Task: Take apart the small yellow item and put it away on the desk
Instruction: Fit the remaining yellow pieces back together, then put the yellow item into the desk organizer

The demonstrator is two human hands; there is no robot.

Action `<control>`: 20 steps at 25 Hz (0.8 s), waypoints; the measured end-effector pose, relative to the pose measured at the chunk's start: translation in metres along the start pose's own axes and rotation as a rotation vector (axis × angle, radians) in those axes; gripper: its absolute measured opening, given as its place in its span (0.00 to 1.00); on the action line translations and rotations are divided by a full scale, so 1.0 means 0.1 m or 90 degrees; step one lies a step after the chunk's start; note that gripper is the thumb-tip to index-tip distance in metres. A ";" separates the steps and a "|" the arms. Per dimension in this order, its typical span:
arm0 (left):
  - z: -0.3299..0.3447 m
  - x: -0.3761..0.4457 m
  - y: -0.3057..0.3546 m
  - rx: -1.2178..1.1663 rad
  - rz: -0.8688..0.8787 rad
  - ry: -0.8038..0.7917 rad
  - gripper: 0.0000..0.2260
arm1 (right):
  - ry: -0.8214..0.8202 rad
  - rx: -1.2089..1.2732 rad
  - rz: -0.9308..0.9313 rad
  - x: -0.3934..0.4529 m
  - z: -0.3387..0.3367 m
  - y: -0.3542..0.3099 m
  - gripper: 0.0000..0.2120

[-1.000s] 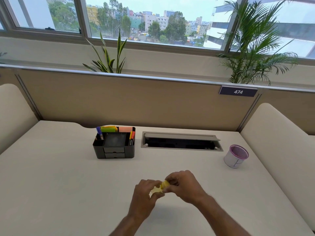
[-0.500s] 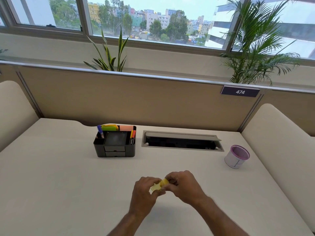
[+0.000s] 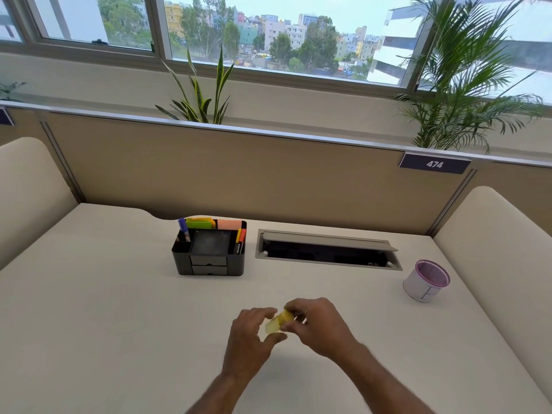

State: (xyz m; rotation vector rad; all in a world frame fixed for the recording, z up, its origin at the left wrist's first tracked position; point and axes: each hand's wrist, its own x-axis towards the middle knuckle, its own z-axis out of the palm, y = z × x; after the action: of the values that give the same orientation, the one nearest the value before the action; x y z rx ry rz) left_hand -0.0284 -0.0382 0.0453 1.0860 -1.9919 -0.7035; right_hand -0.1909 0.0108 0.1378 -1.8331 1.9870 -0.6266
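A small yellow item (image 3: 278,322) hangs just above the cream desk (image 3: 104,309), near its front middle. It has a pale translucent lower end and a deeper yellow upper end. My left hand (image 3: 249,339) grips the pale end with thumb and fingers. My right hand (image 3: 316,327) pinches the deeper yellow end from the right. Fingers hide much of the item, so I cannot tell whether its two ends are joined or apart.
A black desk organizer (image 3: 210,249) with markers and sticky notes stands behind the hands. A grey cable hatch (image 3: 327,249) is set into the desk to its right. A white mesh cup with a purple rim (image 3: 425,280) stands at the far right. Cream padded dividers flank the desk.
Both hands stay in the same spot on the item. More of the pale end shows now between the fingers, and my left fingers have spread a little.
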 end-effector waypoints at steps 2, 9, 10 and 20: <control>-0.10 0.04 -0.18 0.062 -0.015 0.009 0.22 | 0.006 -0.005 -0.018 0.15 0.03 -0.13 0.16; -0.60 0.15 -0.90 0.297 -0.187 -0.067 0.27 | 0.087 0.040 -0.074 1.01 0.17 -0.80 0.17; -0.64 0.15 -0.98 0.317 -0.197 -0.082 0.28 | 0.096 0.041 -0.090 1.14 0.19 -0.90 0.16; -0.56 0.16 -1.53 0.427 -0.176 -0.209 0.36 | 0.064 -0.045 -0.051 2.40 0.70 -1.52 0.13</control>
State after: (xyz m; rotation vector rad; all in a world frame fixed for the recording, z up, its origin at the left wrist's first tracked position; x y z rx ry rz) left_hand 0.0814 -0.1332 -0.0313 1.7529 -2.4724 -0.3591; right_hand -0.0478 -0.2417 0.1702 -1.9672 2.0327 -0.6919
